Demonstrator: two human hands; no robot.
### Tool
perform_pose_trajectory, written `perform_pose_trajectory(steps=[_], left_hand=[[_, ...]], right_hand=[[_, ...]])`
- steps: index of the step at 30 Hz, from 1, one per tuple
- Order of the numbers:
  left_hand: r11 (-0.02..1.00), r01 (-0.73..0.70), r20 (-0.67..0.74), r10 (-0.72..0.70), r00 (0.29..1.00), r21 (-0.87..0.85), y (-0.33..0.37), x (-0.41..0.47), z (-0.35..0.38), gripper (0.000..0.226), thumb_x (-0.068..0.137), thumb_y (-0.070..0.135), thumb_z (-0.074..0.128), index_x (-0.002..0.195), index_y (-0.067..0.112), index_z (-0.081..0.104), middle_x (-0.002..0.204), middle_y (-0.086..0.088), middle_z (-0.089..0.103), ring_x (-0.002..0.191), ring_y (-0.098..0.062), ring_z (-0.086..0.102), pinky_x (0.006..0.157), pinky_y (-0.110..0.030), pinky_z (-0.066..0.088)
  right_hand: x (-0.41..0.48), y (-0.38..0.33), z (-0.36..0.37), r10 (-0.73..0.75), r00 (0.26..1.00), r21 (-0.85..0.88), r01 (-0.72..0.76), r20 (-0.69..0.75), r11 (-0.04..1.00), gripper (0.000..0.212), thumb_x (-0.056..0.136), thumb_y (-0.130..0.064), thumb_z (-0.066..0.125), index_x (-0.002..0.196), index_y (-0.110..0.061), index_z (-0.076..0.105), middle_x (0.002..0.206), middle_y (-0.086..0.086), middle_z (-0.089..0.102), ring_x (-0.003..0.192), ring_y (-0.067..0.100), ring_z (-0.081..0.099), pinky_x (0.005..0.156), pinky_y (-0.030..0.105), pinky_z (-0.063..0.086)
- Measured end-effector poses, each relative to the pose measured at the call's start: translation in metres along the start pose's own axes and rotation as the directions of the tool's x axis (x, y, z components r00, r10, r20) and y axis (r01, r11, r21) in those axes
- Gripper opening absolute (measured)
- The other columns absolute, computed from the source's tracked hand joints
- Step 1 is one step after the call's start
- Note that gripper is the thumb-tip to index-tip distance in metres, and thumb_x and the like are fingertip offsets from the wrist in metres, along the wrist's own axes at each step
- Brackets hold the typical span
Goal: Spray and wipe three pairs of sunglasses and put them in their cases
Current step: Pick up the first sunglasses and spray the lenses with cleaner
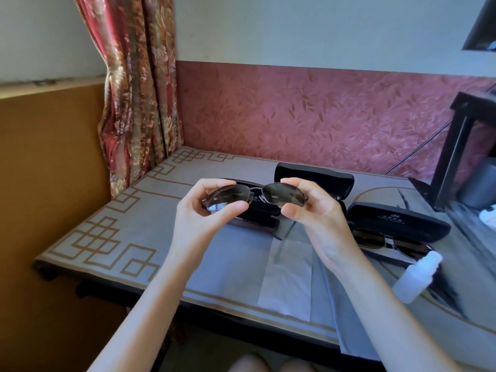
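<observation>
Well, the left hand (pixel 204 213) pinches the sunglasses (pixel 277 196) at their nine o'clock end, the right hand (pixel 311 210) clamps the three o'clock end, above the table (pixel 150 226).

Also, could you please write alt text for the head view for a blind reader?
A left hand and right hand pinch the two ends of dark sunglasses above a grey table. Behind lie open black cases; a second pair rests in the right-hand case, with a white spray bottle lying beside it and a pale tissue nearby.
</observation>
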State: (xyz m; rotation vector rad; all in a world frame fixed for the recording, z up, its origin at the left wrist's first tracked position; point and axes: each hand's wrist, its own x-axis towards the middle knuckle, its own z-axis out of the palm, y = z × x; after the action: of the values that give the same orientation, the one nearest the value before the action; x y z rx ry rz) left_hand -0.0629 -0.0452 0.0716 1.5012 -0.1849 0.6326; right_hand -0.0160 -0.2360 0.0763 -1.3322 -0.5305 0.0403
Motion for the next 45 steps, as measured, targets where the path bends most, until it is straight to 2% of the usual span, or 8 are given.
perform_pose_trajectory(steps=[8,18,25,28,32,38,42,45], left_hand=[[0.974,-0.087,0.097,0.069,0.993,0.207,0.011,-0.003,-0.008,0.041,0.056,0.04,0.08,0.095,0.032,0.066,0.094,0.018,0.066,0.094,-0.001,0.063,0.083,-0.013,0.045],[0.94,-0.176,0.141,0.14,0.98,0.292,0.02,-0.018,-0.001,0.039,0.06,0.044,0.08,0.097,0.044,0.067,0.097,0.018,0.068,0.094,-0.003,0.063,0.085,-0.015,0.047],[0.899,-0.26,0.183,0.207,0.961,0.352,0.026,-0.03,0.019,0.043,0.064,0.031,0.084,0.102,0.029,0.066,0.098,0.021,0.066,0.095,0.0,0.061,0.082,-0.009,0.043],[0.898,-0.269,0.182,0.216,0.959,0.349,0.026,-0.035,0.026,0.042,0.063,0.03,0.082,0.102,0.031,0.065,0.099,0.024,0.066,0.096,0.003,0.061,0.082,-0.005,0.041],[0.904,-0.252,0.179,0.201,0.963,0.346,0.024,-0.04,0.033,0.041,0.063,0.029,0.079,0.102,0.032,0.064,0.103,0.023,0.066,0.097,0.007,0.06,0.084,-0.004,0.04],[0.899,-0.249,0.152,0.207,0.967,0.36,0.023,-0.042,0.035,0.041,0.063,0.03,0.079,0.1,0.035,0.063,0.099,0.03,0.065,0.095,0.007,0.06,0.082,-0.004,0.039],[0.894,-0.258,0.128,0.227,0.966,0.367,0.025,-0.041,0.031,0.04,0.063,0.029,0.078,0.1,0.034,0.063,0.099,0.031,0.065,0.095,0.009,0.06,0.083,-0.003,0.04],[0.892,-0.252,0.119,0.223,0.968,0.375,0.025,-0.042,0.028,0.04,0.063,0.03,0.078,0.1,0.034,0.063,0.1,0.03,0.065,0.095,0.008,0.06,0.083,-0.004,0.04]], right_hand=[[-0.009,-0.011,-0.006,-0.04,0.999,-0.142,0.042,0.021,0.989,0.041,0.065,-0.012,0.079,0.099,-0.034,0.072,0.098,-0.008,0.072,0.094,0.007,0.065,0.088,0.019,0.048],[-0.036,-0.024,-0.025,-0.15,0.989,-0.552,0.118,-0.013,0.826,0.058,0.075,-0.036,0.076,0.129,-0.034,0.056,0.132,-0.014,0.053,0.127,-0.002,0.044,0.107,0.01,0.03],[-0.077,-0.022,-0.073,-0.586,0.74,-0.847,0.042,-0.329,0.529,0.053,0.082,-0.021,0.07,0.131,-0.011,0.054,0.133,0.005,0.051,0.125,0.021,0.038,0.108,0.016,0.023],[-0.097,-0.015,-0.093,-0.518,0.685,-0.753,-0.07,-0.513,0.654,0.068,0.077,-0.027,0.074,0.138,-0.014,0.046,0.135,-0.004,0.04,0.127,0.013,0.033,0.108,0.023,0.026],[-0.113,-0.001,-0.1,-0.117,0.753,-0.478,-0.282,-0.647,0.832,0.061,0.078,-0.027,0.079,0.131,-0.025,0.049,0.124,-0.006,0.052,0.119,0.015,0.05,0.098,0.03,0.039],[-0.113,0.0,-0.086,-0.075,0.821,-0.497,-0.267,-0.566,0.826,0.017,0.092,-0.018,0.062,0.103,-0.03,0.059,0.092,-0.019,0.065,0.088,-0.001,0.064,0.079,0.017,0.049],[-0.101,-0.018,-0.069,0.089,0.92,0.028,-0.085,-0.382,0.996,0.029,0.092,-0.029,0.048,0.12,-0.024,0.047,0.069,0.002,0.057,0.048,0.02,0.052,0.047,0.035,0.051],[-0.095,-0.029,-0.055,0.191,0.97,0.295,-0.14,-0.15,0.945,0.037,0.094,-0.031,0.043,0.13,-0.028,0.044,0.069,0.006,0.051,0.042,0.017,0.041,0.036,0.023,0.035]])
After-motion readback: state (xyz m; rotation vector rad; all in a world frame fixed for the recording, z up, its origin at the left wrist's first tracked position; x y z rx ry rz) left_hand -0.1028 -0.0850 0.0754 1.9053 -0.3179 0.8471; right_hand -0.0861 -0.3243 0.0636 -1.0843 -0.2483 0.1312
